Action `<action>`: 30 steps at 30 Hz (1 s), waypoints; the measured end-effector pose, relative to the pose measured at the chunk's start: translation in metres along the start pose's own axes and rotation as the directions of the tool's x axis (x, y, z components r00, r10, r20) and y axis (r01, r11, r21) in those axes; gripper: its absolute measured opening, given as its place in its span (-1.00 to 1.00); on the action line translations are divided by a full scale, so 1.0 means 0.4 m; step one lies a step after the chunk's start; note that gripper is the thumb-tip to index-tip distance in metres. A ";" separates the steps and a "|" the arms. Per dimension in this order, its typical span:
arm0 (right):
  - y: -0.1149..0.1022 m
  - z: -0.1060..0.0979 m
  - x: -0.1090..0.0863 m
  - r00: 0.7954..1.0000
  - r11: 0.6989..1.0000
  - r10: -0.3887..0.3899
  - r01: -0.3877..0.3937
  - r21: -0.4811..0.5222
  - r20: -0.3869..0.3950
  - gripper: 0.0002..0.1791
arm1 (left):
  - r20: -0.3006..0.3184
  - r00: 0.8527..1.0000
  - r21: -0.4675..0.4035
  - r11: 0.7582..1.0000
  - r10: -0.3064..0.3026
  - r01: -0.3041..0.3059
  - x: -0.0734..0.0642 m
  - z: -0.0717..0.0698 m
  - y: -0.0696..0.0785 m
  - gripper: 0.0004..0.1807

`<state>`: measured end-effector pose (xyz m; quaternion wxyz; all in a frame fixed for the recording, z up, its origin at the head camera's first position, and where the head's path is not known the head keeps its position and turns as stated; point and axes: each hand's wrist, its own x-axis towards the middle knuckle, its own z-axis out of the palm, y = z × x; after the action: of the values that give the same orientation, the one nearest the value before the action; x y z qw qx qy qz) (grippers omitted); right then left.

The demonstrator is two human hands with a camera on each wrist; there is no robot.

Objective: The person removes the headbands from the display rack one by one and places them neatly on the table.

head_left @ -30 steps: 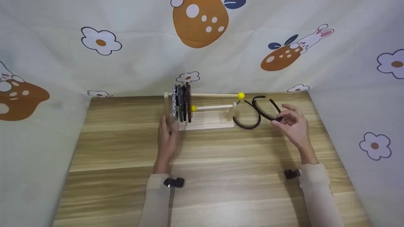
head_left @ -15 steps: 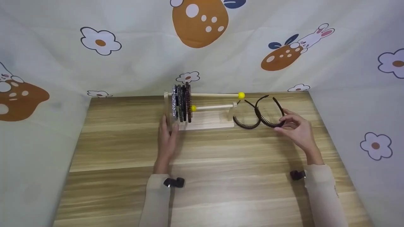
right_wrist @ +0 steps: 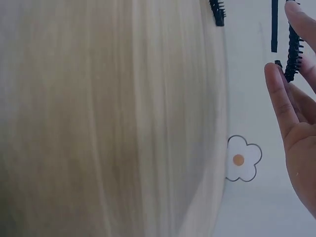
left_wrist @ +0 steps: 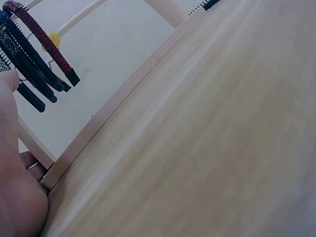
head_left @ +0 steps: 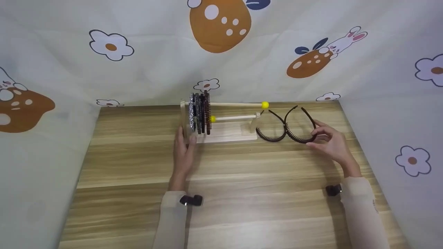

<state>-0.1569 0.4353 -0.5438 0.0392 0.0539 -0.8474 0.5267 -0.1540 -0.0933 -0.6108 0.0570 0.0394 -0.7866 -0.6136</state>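
One toothed headband, open end pointing away, sits pinched in the right hand's fingers, right of the wooden rack that the left hand grips.

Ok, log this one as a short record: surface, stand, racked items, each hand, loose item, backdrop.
Surface: wood-grain tabletop
Stand: wooden stand, two rods, each tipped with a yellow ball
Racked items: several headbands bunched at the upper rod's left end, silver glitter leftmost, reddish-brown rightmost
Left hand: grips the stand's left end
Right hand: pinches a dark toothed headband
Loose item: second dark headband, by the stand's right end; contact with the pinched one unclear
Backdrop: pale printed cloth
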 end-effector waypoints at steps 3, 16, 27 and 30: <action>0.013 -0.010 0.004 1.000 0.999 0.003 -0.002 -0.041 0.011 -0.55 | 0.000 1.000 0.014 1.000 0.000 0.000 0.003 0.000 0.000 -0.02; 0.049 -0.041 0.029 0.998 0.958 0.060 -0.051 -0.283 0.023 -0.56 | -0.007 1.000 0.033 0.999 -0.004 0.004 0.003 0.000 0.003 -0.10; 0.069 -0.057 0.042 0.989 0.950 0.138 -0.117 -0.288 0.053 -0.53 | -0.024 0.999 0.011 1.000 0.027 -0.027 0.000 0.003 0.001 -0.13; 0.075 -0.059 0.047 0.988 0.948 0.144 -0.121 -0.295 0.057 -0.54 | -0.022 0.999 0.022 0.999 0.026 -0.026 0.001 0.003 -0.003 -0.08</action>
<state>-0.1793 0.4687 -0.5578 -0.0216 0.0110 -0.9182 0.3953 -0.1545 -0.0927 -0.6122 0.0734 0.0367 -0.7931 -0.6036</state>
